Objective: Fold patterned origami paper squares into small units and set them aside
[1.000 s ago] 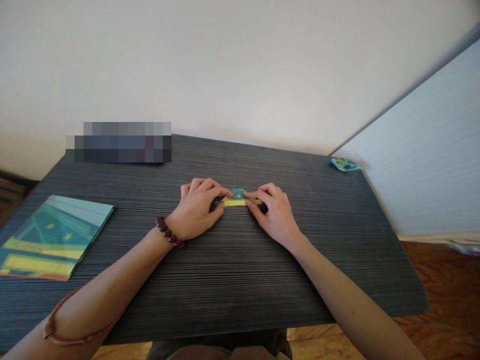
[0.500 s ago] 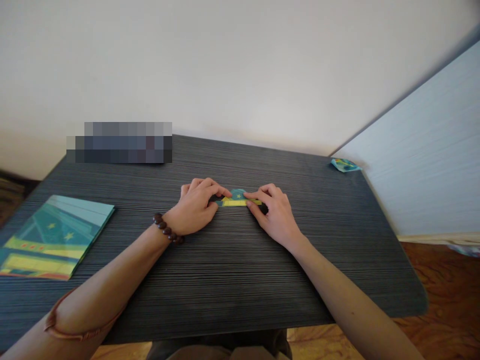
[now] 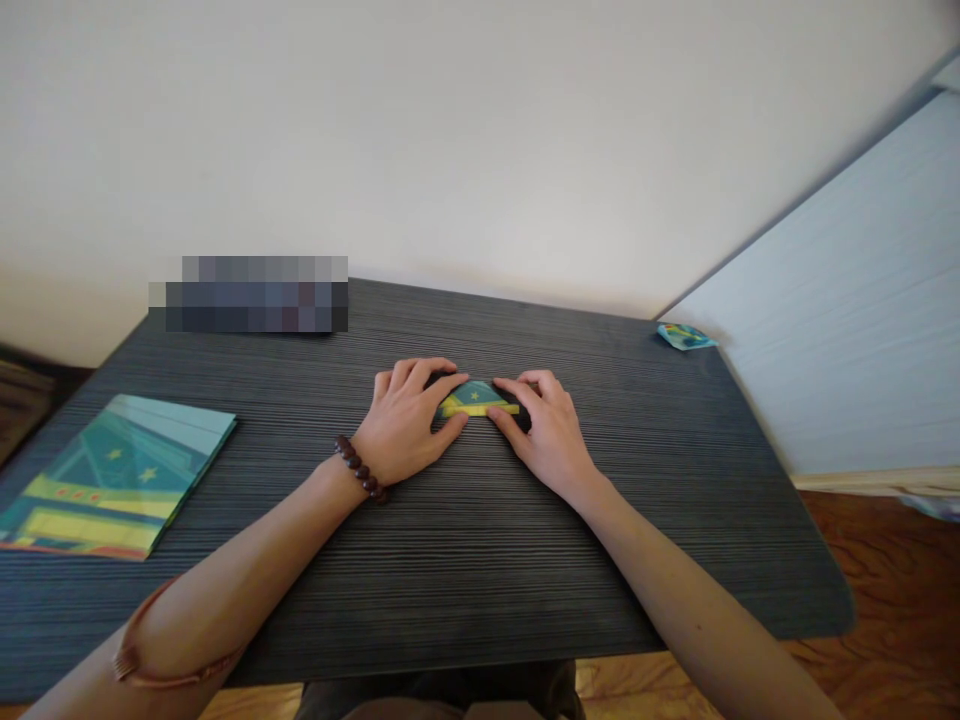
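Observation:
A small piece of folded paper (image 3: 475, 397), teal with a yellow star and a yellow band along its near edge, lies on the dark table in the middle of the view. My left hand (image 3: 405, 415) grips its left end, the index finger at the far edge and the thumb at the near one. At the opposite end my right hand (image 3: 546, 425) holds the paper in the same way between thumb and index finger. My fingers hide parts of both ends. A dark bead bracelet (image 3: 360, 468) circles my left wrist.
Larger sheets of similar teal and yellow paper (image 3: 124, 475) lie at the left of the table (image 3: 435, 590). A crumpled or folded paper piece (image 3: 684, 336) sits at the back right corner. A pixelated object (image 3: 255, 305) stands at the back left, against the wall.
The left thumb has moved to the right onto the paper's near edge. The paper's teal part now looks wider and lower, with sloping sides. The view has shifted slightly.

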### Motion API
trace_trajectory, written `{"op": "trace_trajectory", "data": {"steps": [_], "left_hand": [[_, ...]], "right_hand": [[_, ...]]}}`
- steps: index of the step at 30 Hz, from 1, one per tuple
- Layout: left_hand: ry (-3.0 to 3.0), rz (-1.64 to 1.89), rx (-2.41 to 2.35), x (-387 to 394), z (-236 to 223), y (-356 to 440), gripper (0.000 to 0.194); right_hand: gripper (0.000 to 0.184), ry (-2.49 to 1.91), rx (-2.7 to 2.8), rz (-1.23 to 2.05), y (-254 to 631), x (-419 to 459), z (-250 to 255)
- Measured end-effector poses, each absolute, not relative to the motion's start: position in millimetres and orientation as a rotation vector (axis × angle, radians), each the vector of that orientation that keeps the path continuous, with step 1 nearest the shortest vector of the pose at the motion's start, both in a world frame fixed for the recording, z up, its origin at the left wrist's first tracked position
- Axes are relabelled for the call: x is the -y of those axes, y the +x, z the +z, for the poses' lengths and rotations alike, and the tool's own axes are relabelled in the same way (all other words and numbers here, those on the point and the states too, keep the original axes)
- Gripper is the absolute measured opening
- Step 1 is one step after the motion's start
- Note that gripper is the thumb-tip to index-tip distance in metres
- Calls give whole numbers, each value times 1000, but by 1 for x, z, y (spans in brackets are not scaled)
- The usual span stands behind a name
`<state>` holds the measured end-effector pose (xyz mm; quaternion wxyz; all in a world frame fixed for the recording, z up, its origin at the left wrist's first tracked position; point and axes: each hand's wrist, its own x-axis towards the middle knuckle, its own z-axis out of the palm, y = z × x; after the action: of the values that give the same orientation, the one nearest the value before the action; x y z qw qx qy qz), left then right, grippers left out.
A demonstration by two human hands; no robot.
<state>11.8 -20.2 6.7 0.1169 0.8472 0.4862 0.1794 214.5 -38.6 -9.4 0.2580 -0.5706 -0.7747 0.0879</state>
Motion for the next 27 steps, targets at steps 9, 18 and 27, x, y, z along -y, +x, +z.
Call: {"op": "trace_trajectory", "data": {"steps": [9, 18, 27], "left_hand": [[2183, 660, -1160, 15, 9, 11, 39], [1887, 671, -1220, 7, 11, 1, 28], [1954, 734, -1093, 10, 11, 4, 27]], "right_hand": [[12, -1306, 2101, 455, 217, 38, -1], [16, -1394, 1816, 755, 223, 35, -3], [22, -1343, 1783, 700, 225, 37, -1]]}}
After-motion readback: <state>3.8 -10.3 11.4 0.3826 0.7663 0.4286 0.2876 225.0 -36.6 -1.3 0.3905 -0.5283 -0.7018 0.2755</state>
